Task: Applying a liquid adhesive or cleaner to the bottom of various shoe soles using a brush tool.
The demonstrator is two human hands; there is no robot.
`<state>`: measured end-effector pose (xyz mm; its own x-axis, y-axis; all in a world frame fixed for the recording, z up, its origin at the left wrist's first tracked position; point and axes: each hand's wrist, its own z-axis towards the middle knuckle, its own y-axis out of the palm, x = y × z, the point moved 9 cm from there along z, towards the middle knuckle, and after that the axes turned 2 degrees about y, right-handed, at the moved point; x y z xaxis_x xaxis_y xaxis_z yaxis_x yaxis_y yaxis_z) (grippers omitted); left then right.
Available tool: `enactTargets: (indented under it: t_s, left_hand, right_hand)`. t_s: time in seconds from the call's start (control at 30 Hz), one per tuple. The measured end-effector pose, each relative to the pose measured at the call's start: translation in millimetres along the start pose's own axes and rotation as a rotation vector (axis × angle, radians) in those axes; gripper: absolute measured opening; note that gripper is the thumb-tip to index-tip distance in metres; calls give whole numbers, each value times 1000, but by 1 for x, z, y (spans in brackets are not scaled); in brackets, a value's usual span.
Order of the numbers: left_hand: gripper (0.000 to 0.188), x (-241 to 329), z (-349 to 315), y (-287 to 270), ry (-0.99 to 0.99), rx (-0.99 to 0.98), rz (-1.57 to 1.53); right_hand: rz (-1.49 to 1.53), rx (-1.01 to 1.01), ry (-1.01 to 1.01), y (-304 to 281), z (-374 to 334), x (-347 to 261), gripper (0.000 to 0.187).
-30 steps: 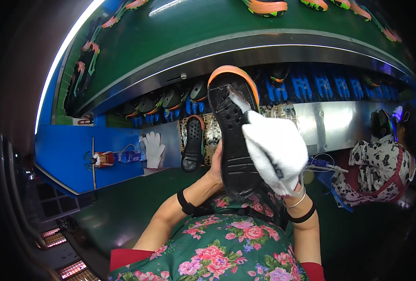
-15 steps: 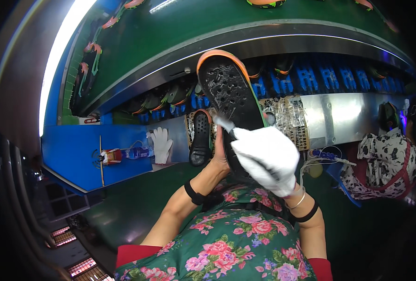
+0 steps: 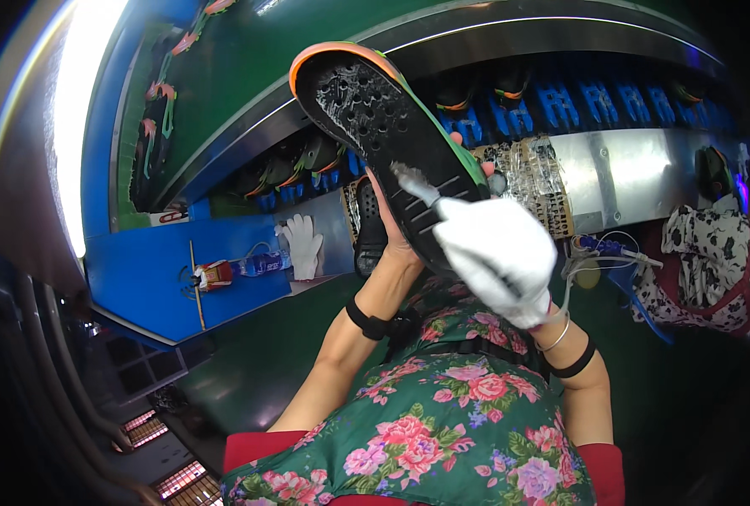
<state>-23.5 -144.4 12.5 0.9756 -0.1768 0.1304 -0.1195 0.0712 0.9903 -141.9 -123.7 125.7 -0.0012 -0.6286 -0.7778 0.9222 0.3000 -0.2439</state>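
A black shoe sole (image 3: 366, 114) with small round holes and an orange-and-green rim is tilted up in front of me. My left hand (image 3: 399, 243), bare, grips it from behind; fingertips show at its right edge. Whitish wet streaks cover its upper, holed end. My right hand (image 3: 500, 261), in a white glove, is closed on a small brush (image 3: 417, 183). The brush's pale bristles are over the sole's middle, by several grooves; the gloved fingers hide most of its handle. A second black sole (image 3: 369, 223) is partly hidden behind my left forearm and hand.
Blue holders (image 3: 598, 101) with several shoe parts line up under a metal edge. Beyond runs a green conveyor (image 3: 248, 76) carrying shoe pieces. At left, a blue panel (image 3: 139, 270) and a white glove (image 3: 302, 246). Patterned cloth (image 3: 704, 261) and a coiled blue tube (image 3: 603, 246) are at right.
The held sole has shifted up and left and leans further left. The brush has moved from the sole's left edge onto its middle. The whole view has turned slightly.
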Motion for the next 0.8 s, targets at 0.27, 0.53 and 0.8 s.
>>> enactTargets:
  t_s: [0.27,0.53,0.8]
  left_hand:
    - [117,10,4,5,11,-32,-32]
    - [121,18,-2,-2,86,71,-63]
    - [132,13,-11,1,-66,22,-84]
  right_hand:
    - [73,-42,14,2,-7,3,31]
    - [214,-76,118,0,-14,16,20]
    - [319,-268,66,12,-24,14,27]
